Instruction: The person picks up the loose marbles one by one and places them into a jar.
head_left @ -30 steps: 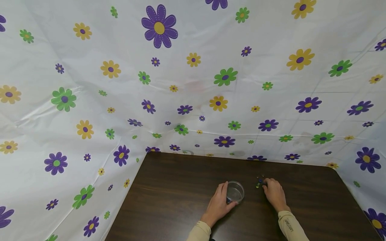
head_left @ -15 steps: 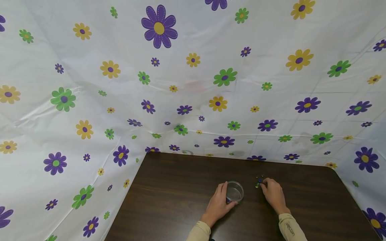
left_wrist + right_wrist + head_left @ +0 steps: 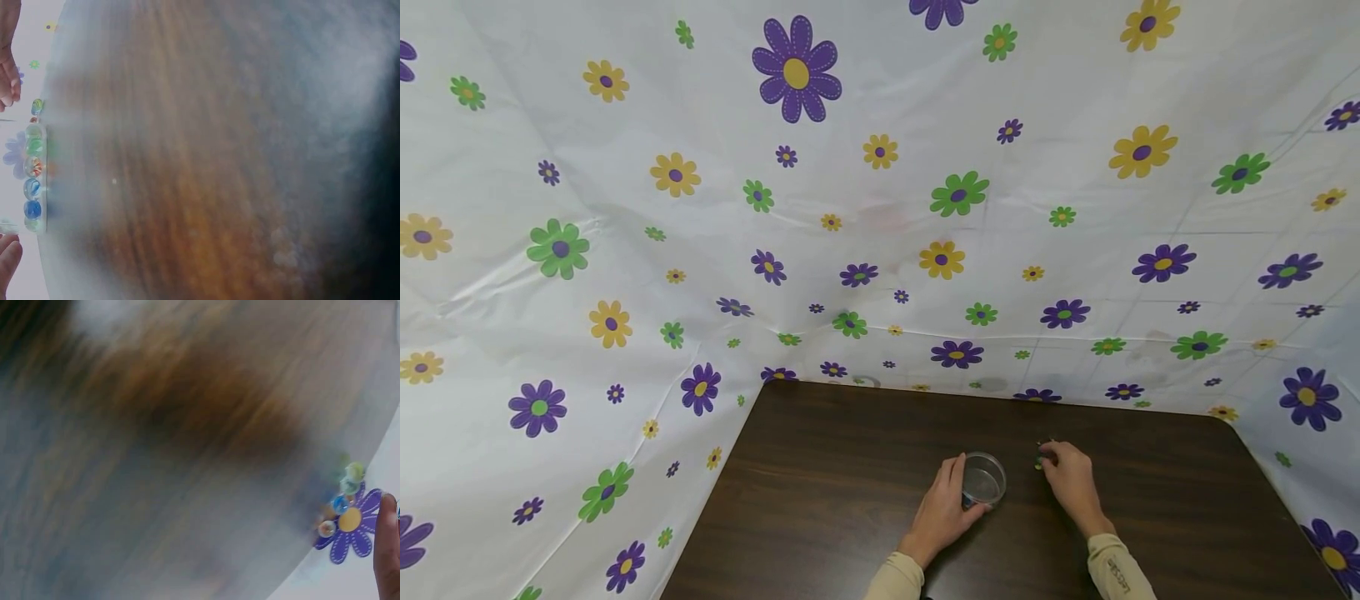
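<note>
My left hand (image 3: 943,508) grips a clear round container (image 3: 1002,483), with thumb and fingers around its side. Several glass marbles (image 3: 32,189) in blue, green and orange swirls lie along the container's bottom in the left wrist view. To its right, my right hand (image 3: 1072,483) is over a few loose marbles (image 3: 1038,467), partly hiding them. In the right wrist view, a finger (image 3: 387,550) shows at the edge with a bit of blue glass beside its tip, a marble pinched there and mostly out of frame. Loose marbles (image 3: 339,504) sit close by.
Both hands work over a dark wood-grain table (image 3: 820,467). Behind it and at both sides hangs a white sheet (image 3: 880,92) with purple, yellow and green flowers, meeting the table's back edge.
My right hand has moved slightly left and away from me, now covering more of the loose marbles. My left hand and the container have stayed in place.
</note>
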Demonstrator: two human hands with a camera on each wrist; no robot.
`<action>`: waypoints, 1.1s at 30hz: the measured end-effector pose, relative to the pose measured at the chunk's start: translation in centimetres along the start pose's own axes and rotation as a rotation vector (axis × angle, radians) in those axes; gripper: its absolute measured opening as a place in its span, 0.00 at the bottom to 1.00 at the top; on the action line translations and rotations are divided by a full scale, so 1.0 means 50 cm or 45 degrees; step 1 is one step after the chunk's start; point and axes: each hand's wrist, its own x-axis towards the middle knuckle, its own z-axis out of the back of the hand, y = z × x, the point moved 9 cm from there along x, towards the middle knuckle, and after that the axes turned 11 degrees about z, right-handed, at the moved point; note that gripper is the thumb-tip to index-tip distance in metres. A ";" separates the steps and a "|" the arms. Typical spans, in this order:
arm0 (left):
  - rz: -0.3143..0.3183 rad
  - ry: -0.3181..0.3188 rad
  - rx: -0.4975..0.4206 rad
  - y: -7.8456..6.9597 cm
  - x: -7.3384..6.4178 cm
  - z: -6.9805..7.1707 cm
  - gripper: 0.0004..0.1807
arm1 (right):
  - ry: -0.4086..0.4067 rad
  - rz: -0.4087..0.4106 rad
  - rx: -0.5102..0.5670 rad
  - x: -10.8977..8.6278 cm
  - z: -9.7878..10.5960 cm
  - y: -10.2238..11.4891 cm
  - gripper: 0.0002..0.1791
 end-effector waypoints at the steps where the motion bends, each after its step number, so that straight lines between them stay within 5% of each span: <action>1: 0.001 0.001 -0.002 0.000 0.000 0.000 0.48 | -0.012 0.009 0.008 0.000 0.000 0.005 0.09; 22: -0.027 0.000 -0.016 0.001 -0.002 0.000 0.47 | -0.080 0.190 0.130 0.005 -0.038 0.153 0.10; 33: -0.027 -0.010 -0.035 0.000 -0.001 0.002 0.46 | -0.057 0.237 0.124 0.002 -0.057 0.174 0.11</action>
